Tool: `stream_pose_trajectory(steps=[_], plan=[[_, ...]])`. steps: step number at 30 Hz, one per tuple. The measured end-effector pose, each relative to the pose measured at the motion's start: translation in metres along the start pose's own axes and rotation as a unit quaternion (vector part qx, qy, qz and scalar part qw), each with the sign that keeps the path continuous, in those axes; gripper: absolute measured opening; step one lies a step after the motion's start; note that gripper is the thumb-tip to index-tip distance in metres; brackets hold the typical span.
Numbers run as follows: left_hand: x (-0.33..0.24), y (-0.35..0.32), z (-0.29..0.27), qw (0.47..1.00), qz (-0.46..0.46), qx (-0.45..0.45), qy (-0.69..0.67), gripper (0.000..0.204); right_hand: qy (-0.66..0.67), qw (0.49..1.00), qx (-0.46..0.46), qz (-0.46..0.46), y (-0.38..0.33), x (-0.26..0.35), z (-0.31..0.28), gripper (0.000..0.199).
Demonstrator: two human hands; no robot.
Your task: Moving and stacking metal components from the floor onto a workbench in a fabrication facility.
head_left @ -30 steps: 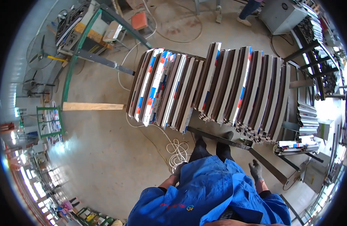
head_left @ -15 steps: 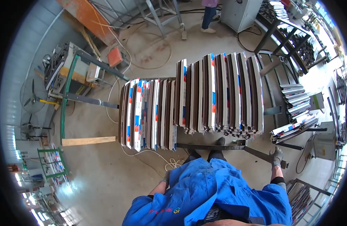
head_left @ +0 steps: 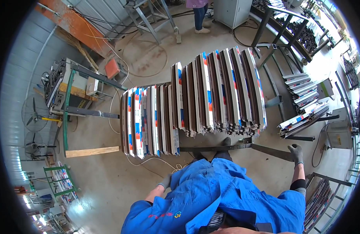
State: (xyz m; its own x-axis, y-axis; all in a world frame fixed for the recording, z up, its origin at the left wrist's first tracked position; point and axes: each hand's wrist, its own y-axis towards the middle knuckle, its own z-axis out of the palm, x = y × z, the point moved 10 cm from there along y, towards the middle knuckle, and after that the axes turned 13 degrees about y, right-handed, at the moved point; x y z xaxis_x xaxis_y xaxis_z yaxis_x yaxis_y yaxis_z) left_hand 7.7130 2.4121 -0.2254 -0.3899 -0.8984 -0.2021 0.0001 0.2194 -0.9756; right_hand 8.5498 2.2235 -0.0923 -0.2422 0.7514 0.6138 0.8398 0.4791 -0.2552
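My right hand (head_left: 296, 153), in a grey glove, is beside the outer end of a dark steel bar (head_left: 271, 151). Its fingers look curled in, and I see nothing in them; the hand covers the bar's tip, so I cannot tell whether they touch. My left hand (head_left: 165, 181), also gloved, hangs low at the side of my blue jacket, its fingers mostly hidden. In front of me, long dark and pale profiles lie side by side on a rack, in a left stack (head_left: 148, 121) and a higher-reaching right stack (head_left: 219, 93), several with white, blue and red film.
A green and dark metal frame (head_left: 65, 117) with a wooden strip (head_left: 93, 151) extends left of the stacks. More profiles (head_left: 304, 93) lie at the right. A pale cable (head_left: 154, 157) runs over the floor. Another person (head_left: 200, 15) stands beyond, near a grey cabinet (head_left: 231, 13).
My right hand has moved outward to the right and slightly up, covering the bar's end. My left hand shows a little more beside the jacket. The whole view has shifted slightly.
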Motion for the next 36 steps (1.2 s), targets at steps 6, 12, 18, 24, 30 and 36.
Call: stream_pose_trajectory(steps=[6,12,18,24,30,36], plan=[[-0.067,-0.066,-0.007,0.776,0.122,0.039,0.617,0.037,-0.129,0.991,-0.01,-0.02,-0.018,0.056,0.008,0.034],[-0.081,-0.155,-0.005,0.654,0.154,0.125,0.73,0.033,-0.147,0.989,-0.027,-0.009,-0.01,0.046,0.008,0.031],[-0.062,-0.181,-0.009,0.702,0.373,0.204,0.572,0.03,-0.158,0.985,-0.062,-0.01,-0.008,0.032,0.007,0.026],[-0.077,-0.166,0.02,0.742,0.319,0.253,0.532,0.029,-0.197,0.977,-0.078,-0.032,-0.014,0.042,0.006,0.028],[-0.049,-0.156,0.043,0.812,0.222,0.299,0.449,0.03,-0.195,0.976,-0.078,-0.048,-0.017,0.039,0.006,0.028],[-0.017,-0.145,0.033,0.88,0.085,0.343,0.318,0.03,-0.189,0.98,-0.052,-0.03,-0.012,0.046,0.005,0.028]])
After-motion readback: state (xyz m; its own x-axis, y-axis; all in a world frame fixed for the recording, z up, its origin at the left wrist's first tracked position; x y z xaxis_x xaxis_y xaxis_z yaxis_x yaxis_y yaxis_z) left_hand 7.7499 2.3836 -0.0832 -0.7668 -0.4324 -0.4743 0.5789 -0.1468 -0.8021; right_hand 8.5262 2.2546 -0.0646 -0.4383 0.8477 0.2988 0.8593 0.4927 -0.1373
